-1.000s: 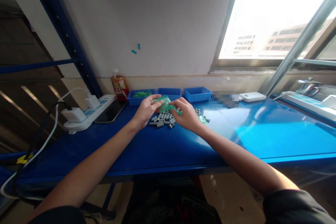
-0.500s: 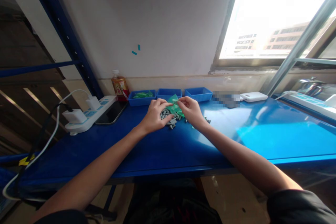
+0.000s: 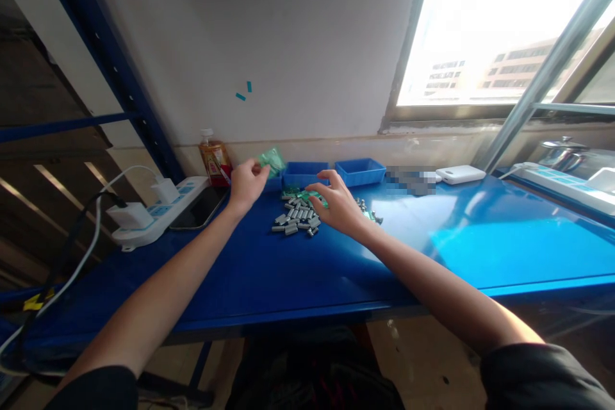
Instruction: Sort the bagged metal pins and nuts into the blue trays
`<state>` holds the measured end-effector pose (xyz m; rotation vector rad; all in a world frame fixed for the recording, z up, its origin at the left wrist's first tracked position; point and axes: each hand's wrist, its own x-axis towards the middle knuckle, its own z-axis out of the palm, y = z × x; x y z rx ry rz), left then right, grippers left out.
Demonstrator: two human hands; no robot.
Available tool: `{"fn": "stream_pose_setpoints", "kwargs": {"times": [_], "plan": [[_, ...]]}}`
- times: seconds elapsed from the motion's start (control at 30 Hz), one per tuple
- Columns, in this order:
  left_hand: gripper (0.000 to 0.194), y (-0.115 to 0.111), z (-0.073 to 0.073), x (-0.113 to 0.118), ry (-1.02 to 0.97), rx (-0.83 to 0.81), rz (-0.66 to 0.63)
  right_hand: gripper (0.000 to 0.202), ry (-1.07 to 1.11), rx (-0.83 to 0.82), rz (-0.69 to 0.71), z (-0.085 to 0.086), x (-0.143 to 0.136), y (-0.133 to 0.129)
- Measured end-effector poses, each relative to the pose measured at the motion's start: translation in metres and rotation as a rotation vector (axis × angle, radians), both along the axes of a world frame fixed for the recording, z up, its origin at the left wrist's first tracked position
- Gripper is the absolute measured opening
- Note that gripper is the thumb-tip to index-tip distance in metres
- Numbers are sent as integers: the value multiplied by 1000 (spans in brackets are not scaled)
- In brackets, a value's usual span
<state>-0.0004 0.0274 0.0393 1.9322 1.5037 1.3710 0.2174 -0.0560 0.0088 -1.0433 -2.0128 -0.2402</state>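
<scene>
My left hand (image 3: 250, 183) pinches a small green plastic bag (image 3: 271, 161) and holds it above the left blue bin (image 3: 273, 184), which is mostly hidden behind hand and bag. My right hand (image 3: 336, 202) hovers over the table with thumb and fingers apart, nothing between them. Below and left of it lies a loose pile of short grey metal cylinders (image 3: 298, 213). More green plastic bags (image 3: 291, 192) lie behind the cylinders. Small metal pieces (image 3: 375, 218), too small to name, show just right of my right hand.
A middle blue bin (image 3: 307, 170) and a right blue bin (image 3: 360, 171) line the wall. On the left are a drink bottle (image 3: 214, 157), a phone (image 3: 199, 208) and a power strip (image 3: 158, 211). A white flat box (image 3: 460, 174) and another power strip (image 3: 567, 186) stand right.
My left hand has moved left and away from the pile, carrying the green bag to the left bin. My right hand has let go of the bag and spread its fingers.
</scene>
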Motion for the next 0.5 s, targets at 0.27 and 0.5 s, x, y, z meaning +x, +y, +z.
{"fn": "stream_pose_setpoints", "kwargs": {"times": [0.27,0.5], "plan": [[45,22,-11,-15,444,187,72,24,-113,-118,-180,12,41,16],[38,34,-27,31,888,84,-263,27,-268,-277,-152,3,45,22]]}}
